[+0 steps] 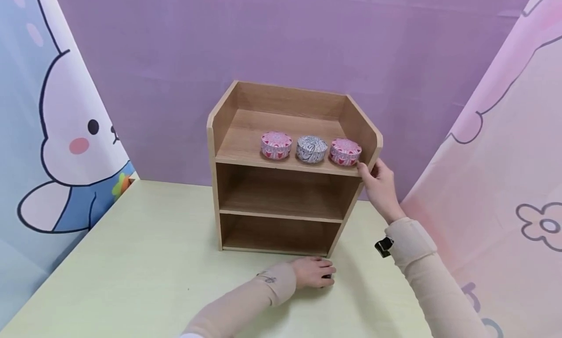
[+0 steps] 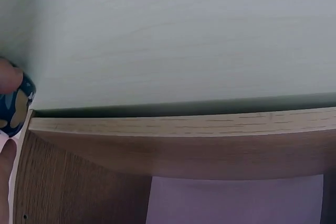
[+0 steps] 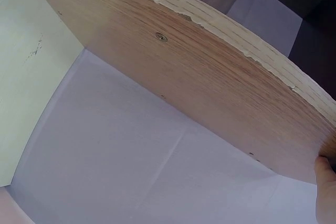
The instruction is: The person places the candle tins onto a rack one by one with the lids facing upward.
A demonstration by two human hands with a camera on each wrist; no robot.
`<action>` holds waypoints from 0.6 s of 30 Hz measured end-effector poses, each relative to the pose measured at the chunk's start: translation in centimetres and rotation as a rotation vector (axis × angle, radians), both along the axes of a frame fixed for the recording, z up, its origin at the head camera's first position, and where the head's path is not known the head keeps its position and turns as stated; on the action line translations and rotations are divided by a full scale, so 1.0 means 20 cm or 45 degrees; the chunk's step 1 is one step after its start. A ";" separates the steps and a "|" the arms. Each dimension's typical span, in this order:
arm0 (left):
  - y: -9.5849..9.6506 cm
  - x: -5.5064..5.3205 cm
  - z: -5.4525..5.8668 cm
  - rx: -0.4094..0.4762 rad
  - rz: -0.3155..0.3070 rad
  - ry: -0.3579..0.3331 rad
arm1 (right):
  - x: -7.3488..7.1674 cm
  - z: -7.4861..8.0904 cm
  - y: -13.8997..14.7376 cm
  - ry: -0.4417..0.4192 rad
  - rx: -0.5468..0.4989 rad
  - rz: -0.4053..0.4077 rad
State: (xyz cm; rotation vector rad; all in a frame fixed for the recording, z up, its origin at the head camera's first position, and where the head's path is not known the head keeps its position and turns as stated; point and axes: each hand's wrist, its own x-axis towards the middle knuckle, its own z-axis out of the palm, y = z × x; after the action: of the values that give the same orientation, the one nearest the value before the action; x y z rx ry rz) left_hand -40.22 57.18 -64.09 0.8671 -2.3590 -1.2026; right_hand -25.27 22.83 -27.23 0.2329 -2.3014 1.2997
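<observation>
My left hand (image 1: 311, 272) is low on the table, in front of the shelf's bottom right corner. It grips a small dark blue tin (image 2: 14, 104) with tan patterning, mostly covered by the fingers in the head view. At the upper right front of the wooden shelf (image 1: 281, 216), my right hand (image 1: 382, 189) holds the side panel (image 3: 173, 61), thumb on the front edge. Three round lidded tins stand in a row on the top board: a pink one (image 1: 276, 146), a black-and-white one (image 1: 311, 149) and another pink one (image 1: 345, 152), closest to the right hand.
The shelf has two compartments below its top board and stands on a pale yellow table (image 1: 131, 260). Behind it hangs a purple cloth (image 1: 290, 40). Printed curtains flank the table, one with a rabbit (image 1: 79, 118) on the left, one pink (image 1: 496, 182) on the right.
</observation>
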 end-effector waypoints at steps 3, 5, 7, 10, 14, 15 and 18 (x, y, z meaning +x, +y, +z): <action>0.07 -0.06 -0.09 -0.016 -0.003 0.005 | 0.00 0.00 0.00 -0.006 0.001 0.005; -0.02 0.01 0.01 -0.022 0.017 0.012 | 0.00 0.00 0.00 -0.008 0.007 0.002; -0.09 0.07 0.10 -0.011 0.051 0.024 | 0.00 0.01 -0.01 -0.010 0.004 0.003; -0.10 0.08 0.12 0.056 0.071 0.012 | 0.00 0.01 -0.01 -0.010 0.001 0.003; -0.08 0.05 0.09 0.056 0.090 0.046 | 0.00 0.02 -0.02 -0.002 -0.002 0.001; -0.06 0.04 0.06 0.047 0.093 0.057 | 0.00 0.01 -0.02 0.001 -0.002 0.001; 0.03 -0.04 -0.05 0.030 0.102 0.085 | 0.00 0.01 -0.02 0.007 -0.003 0.004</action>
State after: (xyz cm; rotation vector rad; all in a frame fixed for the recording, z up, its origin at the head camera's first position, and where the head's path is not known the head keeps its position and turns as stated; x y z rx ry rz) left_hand -41.12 57.73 -65.15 0.9057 -2.2405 -1.2106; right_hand -25.27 22.42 -26.97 0.2391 -2.2955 1.3013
